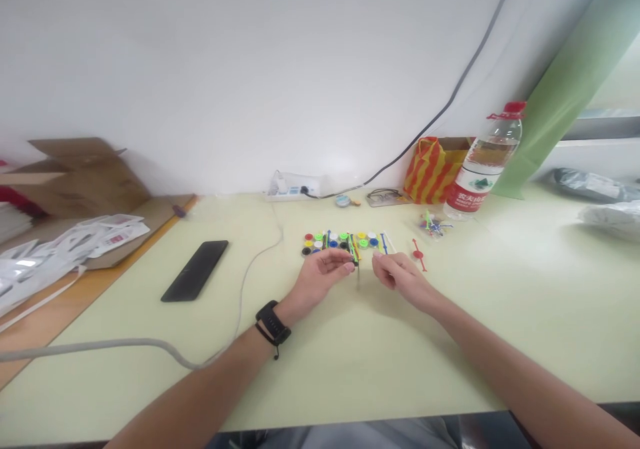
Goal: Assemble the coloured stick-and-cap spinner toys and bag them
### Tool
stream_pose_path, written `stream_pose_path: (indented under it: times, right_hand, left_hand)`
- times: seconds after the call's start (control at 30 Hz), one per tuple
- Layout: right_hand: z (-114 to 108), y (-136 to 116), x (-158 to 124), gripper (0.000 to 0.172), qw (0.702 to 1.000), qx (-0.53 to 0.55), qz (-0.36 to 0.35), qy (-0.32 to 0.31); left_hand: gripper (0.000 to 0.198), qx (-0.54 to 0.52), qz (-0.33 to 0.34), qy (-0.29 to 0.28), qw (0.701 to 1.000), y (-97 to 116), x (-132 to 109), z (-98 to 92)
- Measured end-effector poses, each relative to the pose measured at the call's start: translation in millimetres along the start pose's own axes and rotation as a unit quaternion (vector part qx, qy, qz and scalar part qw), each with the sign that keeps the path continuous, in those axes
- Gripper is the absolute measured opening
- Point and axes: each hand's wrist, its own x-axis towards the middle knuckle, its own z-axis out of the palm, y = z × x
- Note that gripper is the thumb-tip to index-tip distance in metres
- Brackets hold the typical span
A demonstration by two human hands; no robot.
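Above the table, my left hand point(323, 275), with a black watch point(273, 322) on its wrist, pinches a small dark piece point(355, 262) between thumb and fingertips. To its right my right hand point(403, 279) is closed, thumb against fingers; whatever it may grip is too small to make out. Just beyond both hands lie several small round discs in red, green, yellow, white, blue and black, such as a green disc point(363, 243). Thin coloured sticks lie among them, one of them a blue stick point(384, 243). A red arrow-shaped spinner point(418, 255) rests right of my right hand.
A bag of coloured pieces point(434, 225), a water bottle point(483, 162) and a striped bag point(434, 172) stand at the right. A black phone point(195, 271) and a grey cable point(150, 343) lie left. Behind are a power strip point(293, 187) and glasses point(384, 195).
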Motion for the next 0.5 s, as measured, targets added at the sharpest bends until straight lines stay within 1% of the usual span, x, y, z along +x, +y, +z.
stream_pose_path:
  times: [0.03,0.13,0.2,0.37,0.5]
  right_hand:
    - [0,-1,0,0.058,1.000,0.012,-0.008,0.009]
    - [2,-3,1,0.035,0.997,0.058,-0.028,0.031]
    - [3,-3,1,0.025,0.996,0.080,-0.032,0.033]
    - [4,4,2,0.018,0.997,0.060,-0.042,0.011]
    - [5,7,2,0.021,0.999,0.028,-0.041,0.008]
  left_hand:
    - [0.032,0.000,-0.002,0.000,1.000,0,0,0.1]
    - [0.032,-0.008,-0.009,-0.005,1.000,1,-1,1.3]
    - [0.031,-0.013,-0.012,-0.008,1.000,1,-2,2.4]
    - [0.031,-0.013,-0.011,-0.012,1.000,2,-3,4.2]
    - [0.032,-0.013,-0.017,-0.014,1.000,3,-2,2.5]
